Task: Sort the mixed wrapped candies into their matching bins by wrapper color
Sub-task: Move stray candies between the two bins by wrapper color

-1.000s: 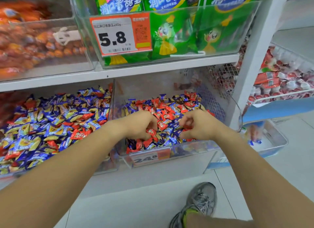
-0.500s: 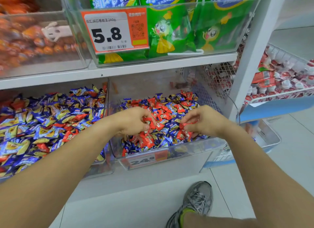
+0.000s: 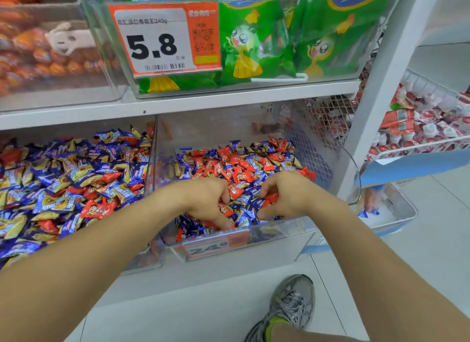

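Note:
Two clear bins sit side by side on the lower shelf. The right bin (image 3: pixel 300 233) holds mixed red and blue wrapped candies (image 3: pixel 244 163). The left bin (image 3: pixel 150 168) holds mostly blue and yellow candies (image 3: pixel 63 178) with some red ones among them. Both hands are inside the right bin near its front wall. My left hand (image 3: pixel 206 199) is curled down into the pile with red candies under its fingers. My right hand (image 3: pixel 287 194) pinches a red candy (image 3: pixel 270 198) between thumb and fingers.
An upper shelf (image 3: pixel 229 97) overhangs the bins, carrying a clear box of green snack bags (image 3: pixel 254 41) with a 5.8 price tag. A white upright post (image 3: pixel 381 87) stands right of the bin. Wire baskets of red-white packets (image 3: pixel 419 128) hang further right. My shoe (image 3: pixel 290 306) is on the floor below.
The view has tilted slightly. Both hands have dug lower toward the front of the right bin, and the right hand's pinched red candy sits lower in the pile.

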Available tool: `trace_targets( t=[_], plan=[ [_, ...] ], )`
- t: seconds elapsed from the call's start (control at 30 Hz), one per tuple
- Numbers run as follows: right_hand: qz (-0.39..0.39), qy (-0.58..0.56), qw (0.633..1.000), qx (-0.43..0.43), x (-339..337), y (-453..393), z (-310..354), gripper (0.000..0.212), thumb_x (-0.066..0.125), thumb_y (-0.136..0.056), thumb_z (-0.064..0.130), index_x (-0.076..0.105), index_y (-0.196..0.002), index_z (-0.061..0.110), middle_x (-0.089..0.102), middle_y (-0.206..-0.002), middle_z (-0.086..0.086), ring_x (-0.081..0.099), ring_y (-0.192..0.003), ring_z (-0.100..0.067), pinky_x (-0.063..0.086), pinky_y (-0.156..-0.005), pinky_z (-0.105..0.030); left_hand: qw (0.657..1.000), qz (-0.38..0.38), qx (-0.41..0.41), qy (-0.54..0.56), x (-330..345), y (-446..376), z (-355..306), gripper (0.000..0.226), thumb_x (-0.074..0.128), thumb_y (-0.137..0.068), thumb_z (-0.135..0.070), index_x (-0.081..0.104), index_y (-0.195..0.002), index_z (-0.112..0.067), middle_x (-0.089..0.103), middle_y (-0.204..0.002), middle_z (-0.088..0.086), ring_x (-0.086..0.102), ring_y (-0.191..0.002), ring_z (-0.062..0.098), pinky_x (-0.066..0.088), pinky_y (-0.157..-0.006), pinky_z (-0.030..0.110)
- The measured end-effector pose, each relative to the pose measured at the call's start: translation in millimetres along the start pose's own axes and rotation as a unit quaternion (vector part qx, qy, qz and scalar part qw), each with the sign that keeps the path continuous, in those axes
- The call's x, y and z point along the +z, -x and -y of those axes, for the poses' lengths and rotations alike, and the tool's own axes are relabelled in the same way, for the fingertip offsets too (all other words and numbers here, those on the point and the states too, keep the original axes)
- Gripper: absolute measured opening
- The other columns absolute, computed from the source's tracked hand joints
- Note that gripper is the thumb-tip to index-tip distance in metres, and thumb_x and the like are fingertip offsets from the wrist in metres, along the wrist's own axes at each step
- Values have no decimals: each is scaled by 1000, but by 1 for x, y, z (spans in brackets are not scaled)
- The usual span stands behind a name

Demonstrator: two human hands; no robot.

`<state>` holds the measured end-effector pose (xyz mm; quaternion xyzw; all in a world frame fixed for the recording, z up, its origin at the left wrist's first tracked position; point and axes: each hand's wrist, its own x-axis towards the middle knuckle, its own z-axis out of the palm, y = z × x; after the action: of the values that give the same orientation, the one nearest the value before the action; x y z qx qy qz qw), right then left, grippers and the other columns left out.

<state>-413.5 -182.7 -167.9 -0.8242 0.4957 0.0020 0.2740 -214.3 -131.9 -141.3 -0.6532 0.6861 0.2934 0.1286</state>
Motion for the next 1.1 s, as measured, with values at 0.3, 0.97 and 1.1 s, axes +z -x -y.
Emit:
trace_targets(
  t=[0.3,0.97,1.1],
  plan=[
    [-18,-15,1000,6,0,-6,-4,16,85,-76,15,72,-83,20,63,-75,13,58,-64,-1,37,-50,-9,992,-118,41,31,18,-14,8,31,80,-80,-27,67,-105,-16,66,-99,2,66,-81,19,47,-61,20],
    [-24,-113,990,-81,5,1,43,22,70,-89,11,68,-111,15,69,-101,-1,72,-59,-11,46,-51,-11,999,43,20,-12,5,0,10,29,68,-83,-4,56,-104,-19,71,-77,8,71,-64,25,62,-64,36],
    [-25,-116,990,-78,-2,4,45,26,66,-92,14,66,-117,20,61,-61,0,72,-57,-12,38,-45,-9,998,14,3,55,-6,3,13,16,66,-86,-5,57,-94,-15,74,-78,13,71,-60,22,60,-60,30]
  ],
)
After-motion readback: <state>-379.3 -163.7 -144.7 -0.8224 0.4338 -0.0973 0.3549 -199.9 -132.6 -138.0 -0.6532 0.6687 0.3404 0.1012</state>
